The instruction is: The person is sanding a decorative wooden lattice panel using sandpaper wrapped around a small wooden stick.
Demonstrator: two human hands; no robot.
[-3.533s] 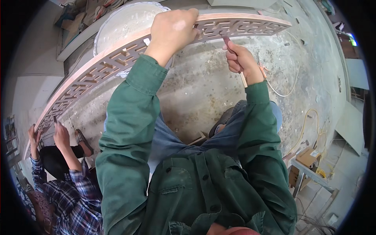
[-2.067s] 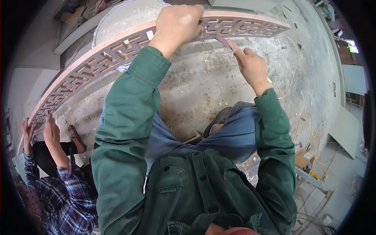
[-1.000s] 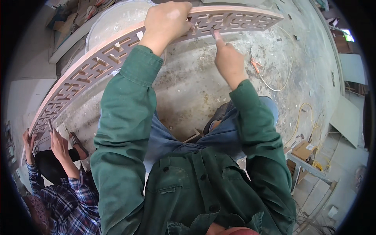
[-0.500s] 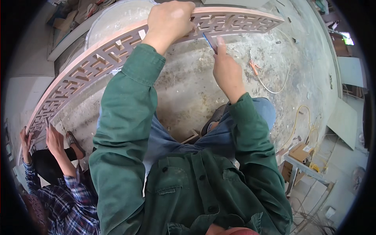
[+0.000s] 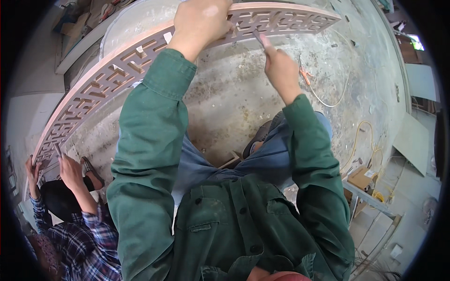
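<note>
A long openwork wooden lattice panel (image 5: 136,40) stands on edge, running from the lower left to the upper right. My left hand (image 5: 202,22) is closed over its upper edge near the middle. In my right hand (image 5: 281,70) is a thin, flat, dark strip (image 5: 258,36), held between thumb and fingers. The tip of this strip is at the lattice's lower cut-outs, just right of my left hand; its exact kind is unclear. At the panel's left end, a co-worker's hand (image 5: 71,172) holds a similar thin stick, and their other hand (image 5: 33,169) rests on the panel.
An orange clamp (image 5: 306,75) with a pale cable lies on the stained floor to the right. Farther right are a yellow hose (image 5: 358,140), a cardboard box (image 5: 361,177) on a metal frame, and a leaning board (image 5: 411,145). The co-worker in a plaid shirt (image 5: 70,243) crouches at lower left.
My right hand has moved slightly right, and its strip now points up against the lattice cut-outs. My left hand keeps its grip. The co-worker's tool hand has shifted slightly.
</note>
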